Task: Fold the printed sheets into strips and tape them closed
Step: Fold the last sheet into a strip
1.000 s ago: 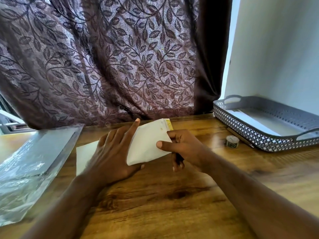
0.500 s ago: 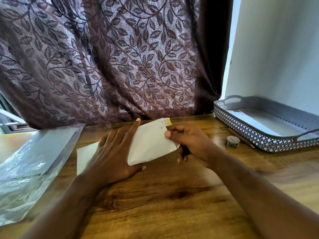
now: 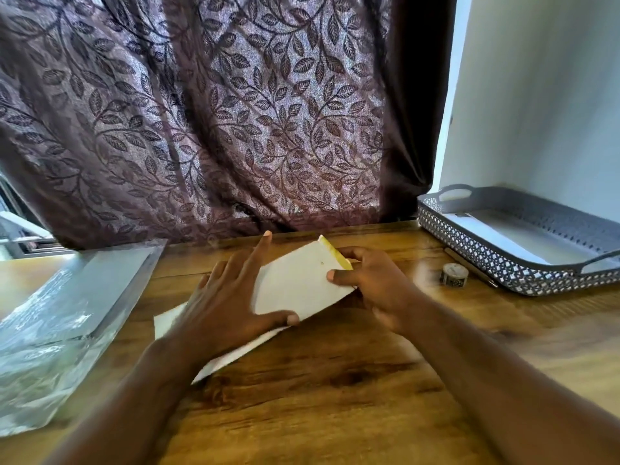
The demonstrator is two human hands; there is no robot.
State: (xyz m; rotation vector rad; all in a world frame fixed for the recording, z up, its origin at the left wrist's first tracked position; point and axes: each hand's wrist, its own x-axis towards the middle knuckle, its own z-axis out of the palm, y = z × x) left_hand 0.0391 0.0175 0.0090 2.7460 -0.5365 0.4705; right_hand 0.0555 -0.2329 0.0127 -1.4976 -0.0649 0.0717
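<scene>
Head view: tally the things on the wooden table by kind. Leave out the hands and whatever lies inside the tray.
folded white sheet: 1
tape roll: 1
grey lattice tray: 1
plastic-wrapped pack: 1
pen-like stick: 1
Total: 5

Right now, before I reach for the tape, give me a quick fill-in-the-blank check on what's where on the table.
1. The left hand presses flat on the folded ___.
2. The right hand pinches its yellow-edged end, ___ on top.
3. The tape roll stands on the table beside the grey ___.

Missing words: sheet; thumb; tray.
</scene>
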